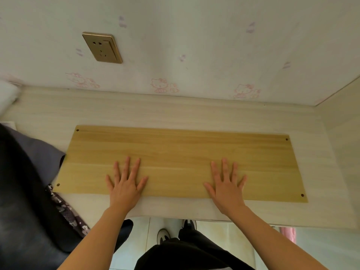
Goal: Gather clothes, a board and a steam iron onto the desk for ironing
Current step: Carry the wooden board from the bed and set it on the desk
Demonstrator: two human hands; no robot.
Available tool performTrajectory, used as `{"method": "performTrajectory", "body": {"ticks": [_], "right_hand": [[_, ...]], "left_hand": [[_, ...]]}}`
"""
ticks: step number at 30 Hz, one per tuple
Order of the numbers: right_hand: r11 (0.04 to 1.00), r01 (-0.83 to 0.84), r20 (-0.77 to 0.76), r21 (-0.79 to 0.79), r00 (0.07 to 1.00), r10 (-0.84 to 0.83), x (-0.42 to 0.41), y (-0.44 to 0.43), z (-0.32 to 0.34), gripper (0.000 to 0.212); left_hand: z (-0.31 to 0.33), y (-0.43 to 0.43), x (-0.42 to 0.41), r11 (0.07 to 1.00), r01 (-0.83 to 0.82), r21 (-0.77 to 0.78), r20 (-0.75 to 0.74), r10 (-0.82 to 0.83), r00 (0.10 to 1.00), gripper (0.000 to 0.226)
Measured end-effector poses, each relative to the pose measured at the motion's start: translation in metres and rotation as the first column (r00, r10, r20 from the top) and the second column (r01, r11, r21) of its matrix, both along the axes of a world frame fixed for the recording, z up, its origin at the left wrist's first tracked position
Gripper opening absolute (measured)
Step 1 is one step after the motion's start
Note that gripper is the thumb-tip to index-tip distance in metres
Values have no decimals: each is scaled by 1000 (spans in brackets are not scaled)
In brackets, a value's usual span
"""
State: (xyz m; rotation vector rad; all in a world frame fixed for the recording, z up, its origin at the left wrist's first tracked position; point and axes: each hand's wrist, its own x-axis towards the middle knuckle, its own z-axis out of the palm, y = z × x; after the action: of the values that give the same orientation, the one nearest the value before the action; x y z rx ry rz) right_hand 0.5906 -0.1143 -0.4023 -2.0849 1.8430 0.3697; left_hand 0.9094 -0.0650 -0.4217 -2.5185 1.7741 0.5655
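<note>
Head view: looks down on a pale wood-grain desk (148, 114) set against a wall, with two bare forearms reaching in from the bottom edge.
Board: a long yellow-brown wooden board (179, 151) lies flat on the desk. Its long sides run roughly along the wall, slightly skewed, and its near edge sits a little back from the desk's front edge.
Corners: a small hole (77, 130) shows in each of the board's four corners.
Left hand (125, 185): lies palm down on the board, left of its middle, fingers straight and spread apart, gripping nothing.
Right hand (227, 187): lies palm down on the board, right of its middle, fingers straight and spread, with the heel of the hand at the board's near edge.
Between the hands: they are well apart, with a bare stretch of board between them.
Clothes: a dark pile (25, 201) fills the left side, and whether all of it rests on the desk cannot be told. A grey piece (39, 152) lies just beside the board's left end. A dark patterned piece (66, 209) lies by the board's near left corner.
Wall: pale wallpaper with faint pink cartoon cats (160, 85) and a gold-coloured socket (102, 47) above the desk's left part.
Right end: a pale side panel (342, 133) stands there.
Below the desk: light floor tiles, dark trousers (194, 250) and a shoe (162, 234).
</note>
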Motion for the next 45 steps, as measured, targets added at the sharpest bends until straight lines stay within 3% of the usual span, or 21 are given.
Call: {"method": "performTrajectory", "body": {"ticks": [16, 36, 45], "right_hand": [[999, -46, -27, -9, 999, 45, 33, -5, -3, 75], [999, -45, -41, 15, 998, 46, 37, -7, 13, 74], [998, 35, 31, 61, 999, -37, 55, 54, 30, 64]], "left_hand": [[-5, -1, 36, 999, -24, -23, -27, 23, 999, 68], [17, -10, 15, 997, -77, 27, -53, 78, 996, 64], [32, 37, -34, 948, 318, -29, -92, -319, 943, 54]]}}
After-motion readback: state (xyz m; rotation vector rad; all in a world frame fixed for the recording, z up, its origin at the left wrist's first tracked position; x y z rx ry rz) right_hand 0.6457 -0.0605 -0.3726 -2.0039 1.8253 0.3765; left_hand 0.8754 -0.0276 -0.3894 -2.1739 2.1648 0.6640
